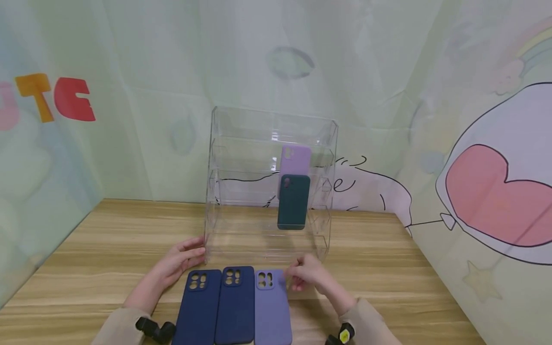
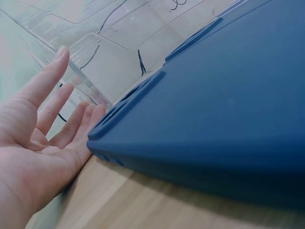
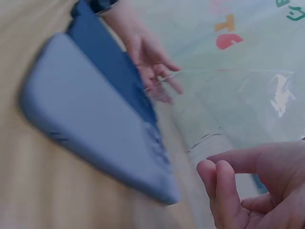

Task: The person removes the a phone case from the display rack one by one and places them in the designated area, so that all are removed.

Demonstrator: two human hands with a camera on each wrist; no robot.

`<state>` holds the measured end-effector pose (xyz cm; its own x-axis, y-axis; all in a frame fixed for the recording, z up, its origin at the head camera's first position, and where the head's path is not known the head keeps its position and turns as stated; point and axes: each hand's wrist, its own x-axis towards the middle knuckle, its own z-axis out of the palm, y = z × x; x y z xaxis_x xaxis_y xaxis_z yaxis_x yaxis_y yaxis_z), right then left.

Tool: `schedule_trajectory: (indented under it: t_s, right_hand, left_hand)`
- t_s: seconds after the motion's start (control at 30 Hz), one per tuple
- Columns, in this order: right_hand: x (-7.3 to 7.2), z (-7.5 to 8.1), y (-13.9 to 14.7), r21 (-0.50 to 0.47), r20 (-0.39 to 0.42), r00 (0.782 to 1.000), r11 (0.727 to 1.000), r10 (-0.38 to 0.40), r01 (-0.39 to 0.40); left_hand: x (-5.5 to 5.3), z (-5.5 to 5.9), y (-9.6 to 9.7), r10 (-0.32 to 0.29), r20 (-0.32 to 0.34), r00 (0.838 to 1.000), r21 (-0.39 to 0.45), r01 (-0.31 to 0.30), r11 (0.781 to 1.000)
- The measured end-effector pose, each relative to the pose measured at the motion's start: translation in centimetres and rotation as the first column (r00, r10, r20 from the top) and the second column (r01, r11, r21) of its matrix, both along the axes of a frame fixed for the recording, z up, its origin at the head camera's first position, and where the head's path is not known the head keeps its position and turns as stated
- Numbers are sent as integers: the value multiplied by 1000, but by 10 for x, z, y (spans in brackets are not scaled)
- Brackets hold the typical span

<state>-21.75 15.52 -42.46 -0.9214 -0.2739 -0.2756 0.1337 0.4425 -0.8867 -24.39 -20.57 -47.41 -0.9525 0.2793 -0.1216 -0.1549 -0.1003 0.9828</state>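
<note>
My left hand (image 1: pixel 183 261) lies at the lower left corner of a clear tiered display rack (image 1: pixel 241 239), fingers extended against its side. In the left wrist view its palm and spread fingers show beside a dark blue phone case (image 2: pixel 228 109). My right hand (image 1: pixel 307 272) is at the upper right corner of a lavender phone case (image 1: pixel 272 311). The right wrist view shows its thumb and fingertips brought together with nothing between them. Left of the lavender case, two dark blue phone cases, one outer (image 1: pixel 197 306) and one middle (image 1: pixel 235 306), lie side by side.
In the rack's right part stand a pink-purple phone case (image 1: pixel 295 159) and, lower in front, a dark green phone case (image 1: pixel 293 203). A wooden table (image 1: pixel 129 230) carries everything. Behind hangs a pale printed curtain (image 1: pixel 164 96).
</note>
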Motion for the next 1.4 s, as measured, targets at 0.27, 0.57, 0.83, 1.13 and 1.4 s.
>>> schedule_trajectory:
  t_s: [0.27, 0.57, 0.83, 1.13, 1.4]
  right_hand:
    - [-20, 34, 3, 22, 16, 999, 999, 28, -28]
    - [-36, 80, 10, 43, -118, 982, 988, 150, -146]
    - [-49, 112, 10, 92, -297, 943, 988, 148, -126]
    - [-70, 127, 9, -9, -507, 854, 991, -118, 131]
    - [-80, 127, 9, -22, -516, 832, 974, -204, 226]
  left_hand:
    - [0, -1, -1, -2, -2, 1000, -2, 2, 1000]
    - [-2, -1, 0, -5, 1, 1000, 10, 5, 1000]
    - [-2, -1, 0, -5, 7, 1000, 14, 5, 1000]
    - [-3, -1, 0, -3, 2, 1000, 13, 3, 1000]
    - [-2, -2, -1, -12, 6, 1000, 12, 12, 1000]
